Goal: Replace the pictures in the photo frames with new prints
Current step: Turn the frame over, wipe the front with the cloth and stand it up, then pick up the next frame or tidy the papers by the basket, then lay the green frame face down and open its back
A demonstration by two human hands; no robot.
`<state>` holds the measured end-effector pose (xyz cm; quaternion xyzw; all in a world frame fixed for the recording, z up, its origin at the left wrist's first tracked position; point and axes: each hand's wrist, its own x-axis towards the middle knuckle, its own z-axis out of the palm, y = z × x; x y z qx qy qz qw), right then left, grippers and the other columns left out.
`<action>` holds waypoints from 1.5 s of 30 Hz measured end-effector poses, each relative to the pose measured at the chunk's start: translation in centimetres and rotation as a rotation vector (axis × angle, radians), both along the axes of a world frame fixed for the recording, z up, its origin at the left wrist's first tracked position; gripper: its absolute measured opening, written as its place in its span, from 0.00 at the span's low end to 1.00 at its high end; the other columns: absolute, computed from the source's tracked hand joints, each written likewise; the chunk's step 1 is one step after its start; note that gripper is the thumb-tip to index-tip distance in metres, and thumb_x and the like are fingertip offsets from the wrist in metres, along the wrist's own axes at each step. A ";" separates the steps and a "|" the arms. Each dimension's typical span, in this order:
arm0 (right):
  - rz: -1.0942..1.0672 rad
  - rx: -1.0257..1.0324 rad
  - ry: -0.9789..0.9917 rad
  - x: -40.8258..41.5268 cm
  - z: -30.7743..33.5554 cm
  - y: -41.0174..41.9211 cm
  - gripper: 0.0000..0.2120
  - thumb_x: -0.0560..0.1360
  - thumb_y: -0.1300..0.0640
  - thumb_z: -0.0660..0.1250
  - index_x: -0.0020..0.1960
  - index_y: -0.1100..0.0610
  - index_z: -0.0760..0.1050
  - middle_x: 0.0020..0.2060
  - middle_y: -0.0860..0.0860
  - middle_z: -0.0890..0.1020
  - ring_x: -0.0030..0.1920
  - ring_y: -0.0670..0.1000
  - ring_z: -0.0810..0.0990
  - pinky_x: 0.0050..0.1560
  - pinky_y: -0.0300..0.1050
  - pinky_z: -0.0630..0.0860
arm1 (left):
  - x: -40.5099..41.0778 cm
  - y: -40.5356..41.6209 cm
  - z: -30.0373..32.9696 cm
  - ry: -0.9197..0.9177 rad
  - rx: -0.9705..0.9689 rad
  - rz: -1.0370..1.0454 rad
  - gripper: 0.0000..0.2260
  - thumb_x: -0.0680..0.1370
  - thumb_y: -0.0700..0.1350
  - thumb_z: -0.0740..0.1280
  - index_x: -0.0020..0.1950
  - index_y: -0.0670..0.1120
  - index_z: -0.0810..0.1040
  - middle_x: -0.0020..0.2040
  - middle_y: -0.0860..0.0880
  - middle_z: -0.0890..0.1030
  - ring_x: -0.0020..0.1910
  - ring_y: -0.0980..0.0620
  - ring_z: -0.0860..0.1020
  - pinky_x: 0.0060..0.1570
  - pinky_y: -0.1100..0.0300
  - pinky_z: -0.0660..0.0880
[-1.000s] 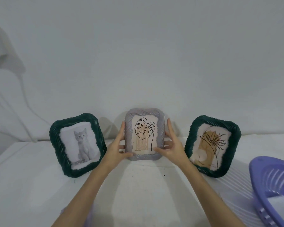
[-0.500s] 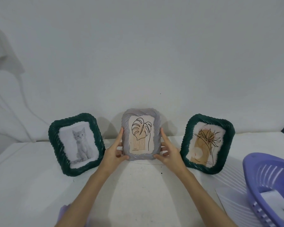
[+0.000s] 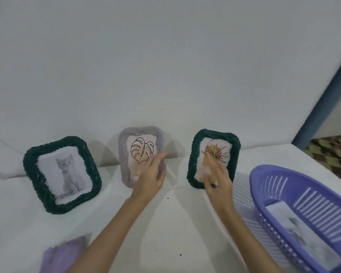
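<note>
Head view, grey frame point(image 3: 124, 154) upright, leaf print point(image 3: 142, 149), perhaps blurred

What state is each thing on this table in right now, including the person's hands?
Cat frame: upright against the wall, untouched.
Grey leaf frame: upright, left hand before it.
Green plant-print frame: upright, right hand reaching to it, fingers straight.
Purple basket: on the table, papers inside.
</note>
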<state>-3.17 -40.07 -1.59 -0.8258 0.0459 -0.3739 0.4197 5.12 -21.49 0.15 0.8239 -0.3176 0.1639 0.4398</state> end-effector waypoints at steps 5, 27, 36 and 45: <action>-0.242 -0.061 0.098 -0.4 0.9 -2.1 0.36 0.76 0.66 0.61 0.74 0.44 0.48 0.75 0.57 0.46 0.74 0.52 0.48 0.73 0.39 0.46 | -1.3 -7.6 0.9 0.352 0.010 -0.203 0.31 0.74 0.32 0.65 0.73 0.49 0.59 0.71 0.47 0.67 0.68 0.53 0.66 0.69 0.57 0.63; 0.043 0.064 0.317 -0.8 2.4 2.5 0.38 0.72 0.67 0.63 0.75 0.47 0.50 0.54 0.56 0.74 0.57 0.56 0.69 0.61 0.57 0.69 | -6.6 3.9 1.2 0.495 -0.357 -0.073 0.41 0.68 0.24 0.68 0.64 0.66 0.63 0.50 0.50 0.75 0.48 0.49 0.77 0.48 0.59 0.79; 0.329 -0.361 0.264 -1.5 13.9 10.9 0.16 0.78 0.43 0.54 0.61 0.42 0.74 0.24 0.42 0.69 0.33 0.46 0.71 0.48 0.46 0.73 | -11.6 8.9 1.1 0.297 -0.223 0.124 0.43 0.71 0.24 0.63 0.68 0.66 0.54 0.49 0.54 0.75 0.45 0.56 0.78 0.47 0.68 0.77; 0.339 -0.416 0.486 -4.4 14.9 10.7 0.10 0.68 0.44 0.68 0.44 0.49 0.76 0.35 0.49 0.81 0.42 0.53 0.80 0.41 0.44 0.73 | -13.1 10.2 1.6 0.290 -0.384 0.154 0.35 0.67 0.51 0.72 0.69 0.64 0.59 0.54 0.55 0.79 0.57 0.61 0.76 0.56 0.67 0.72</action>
